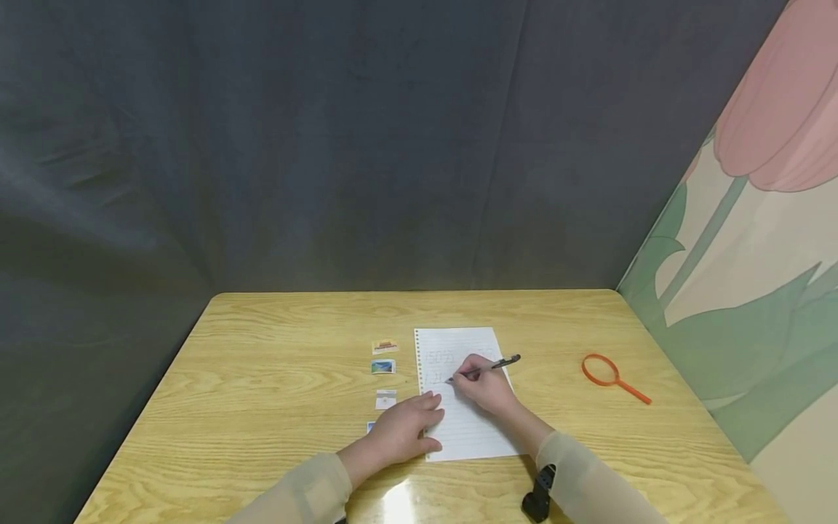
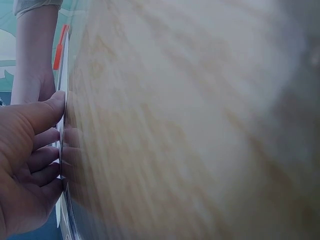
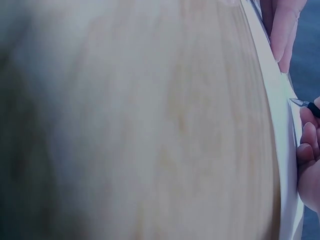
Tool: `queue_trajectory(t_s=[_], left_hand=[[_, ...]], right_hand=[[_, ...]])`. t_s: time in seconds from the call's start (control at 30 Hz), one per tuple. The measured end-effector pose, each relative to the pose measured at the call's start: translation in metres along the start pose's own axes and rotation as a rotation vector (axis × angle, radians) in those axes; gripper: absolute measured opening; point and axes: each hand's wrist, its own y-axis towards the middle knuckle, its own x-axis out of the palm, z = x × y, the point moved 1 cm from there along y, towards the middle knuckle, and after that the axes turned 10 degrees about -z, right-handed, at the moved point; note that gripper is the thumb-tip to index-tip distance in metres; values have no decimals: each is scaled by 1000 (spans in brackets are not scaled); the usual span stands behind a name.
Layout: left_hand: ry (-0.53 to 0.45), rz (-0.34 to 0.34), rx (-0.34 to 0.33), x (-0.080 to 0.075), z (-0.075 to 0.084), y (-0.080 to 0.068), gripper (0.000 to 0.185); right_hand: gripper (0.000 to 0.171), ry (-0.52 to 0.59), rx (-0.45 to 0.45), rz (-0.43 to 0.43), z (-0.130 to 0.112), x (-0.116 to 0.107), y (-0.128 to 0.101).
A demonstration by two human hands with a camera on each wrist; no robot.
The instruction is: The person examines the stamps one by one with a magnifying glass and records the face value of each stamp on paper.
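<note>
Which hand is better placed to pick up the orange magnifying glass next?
Probably the left hand: it only rests flat on the sheet of paper. The right hand is nearer the magnifying glass, but grips the pen.

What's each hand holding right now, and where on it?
The right hand pinches a dark pen low on its barrel, near the tip. The left hand holds nothing; it rests flat on the white lined sheet's left edge.

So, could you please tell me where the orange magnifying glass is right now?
In the head view, the orange magnifying glass lies on the wooden table, right of the lined paper and the pen-holding right hand.
</note>
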Motion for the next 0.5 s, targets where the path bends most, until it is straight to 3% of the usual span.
queue_trajectory(t_s=[0.5], left_hand=[[2, -10, -9, 2, -1, 0, 54]], right_hand=[[9, 5, 30, 78, 2, 3, 9]])
